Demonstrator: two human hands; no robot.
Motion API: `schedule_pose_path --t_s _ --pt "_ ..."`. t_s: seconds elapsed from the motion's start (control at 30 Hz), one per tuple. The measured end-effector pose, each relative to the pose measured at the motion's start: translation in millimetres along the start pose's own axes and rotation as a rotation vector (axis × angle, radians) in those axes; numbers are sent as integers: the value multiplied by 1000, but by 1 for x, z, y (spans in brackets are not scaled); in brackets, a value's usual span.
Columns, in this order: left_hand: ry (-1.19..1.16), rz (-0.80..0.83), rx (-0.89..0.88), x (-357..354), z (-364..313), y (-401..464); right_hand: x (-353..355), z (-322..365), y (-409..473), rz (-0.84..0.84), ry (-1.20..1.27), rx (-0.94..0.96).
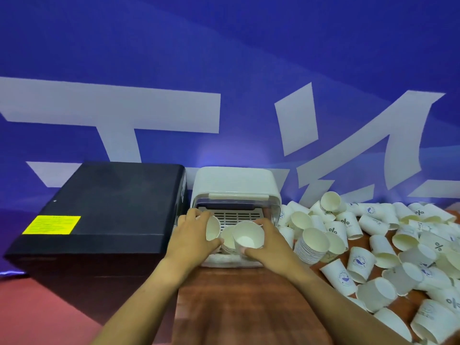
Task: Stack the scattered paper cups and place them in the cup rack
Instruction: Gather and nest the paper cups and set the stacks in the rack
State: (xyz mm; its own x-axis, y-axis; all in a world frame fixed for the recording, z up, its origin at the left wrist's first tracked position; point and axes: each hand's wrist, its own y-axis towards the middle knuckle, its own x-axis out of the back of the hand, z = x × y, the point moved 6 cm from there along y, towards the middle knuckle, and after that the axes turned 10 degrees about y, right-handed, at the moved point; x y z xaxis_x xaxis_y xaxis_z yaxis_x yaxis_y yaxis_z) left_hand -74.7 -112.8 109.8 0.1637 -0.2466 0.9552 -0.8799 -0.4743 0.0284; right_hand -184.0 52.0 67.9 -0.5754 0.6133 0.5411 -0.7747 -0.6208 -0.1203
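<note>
The white cup rack (235, 181) stands at the back of the table with its clear lid raised and a slotted grey floor showing inside. My left hand (190, 235) grips a white paper cup (212, 228) at the rack's left front. My right hand (267, 241) grips another paper cup (249, 237), mouth tilted toward me, at the rack's right front. Between the two cups a stack of cups (227, 241) lies in the rack's mouth. A long stack of nested cups (311, 245) lies just right of the rack.
Several loose white cups (388, 245), some printed, lie scattered over the right of the wooden table (236, 307). A large black box with a yellow label (99, 210) sits left of the rack. A blue banner fills the background.
</note>
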Motion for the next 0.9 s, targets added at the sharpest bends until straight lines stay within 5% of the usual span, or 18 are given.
schedule_pose_path --t_s 0.37,0.9 --pt "115 -13 -24 -28 9 25 -25 2 41 24 75 57" --pt "189 260 43 -91 25 39 -50 -53 55 160 -83 -100"
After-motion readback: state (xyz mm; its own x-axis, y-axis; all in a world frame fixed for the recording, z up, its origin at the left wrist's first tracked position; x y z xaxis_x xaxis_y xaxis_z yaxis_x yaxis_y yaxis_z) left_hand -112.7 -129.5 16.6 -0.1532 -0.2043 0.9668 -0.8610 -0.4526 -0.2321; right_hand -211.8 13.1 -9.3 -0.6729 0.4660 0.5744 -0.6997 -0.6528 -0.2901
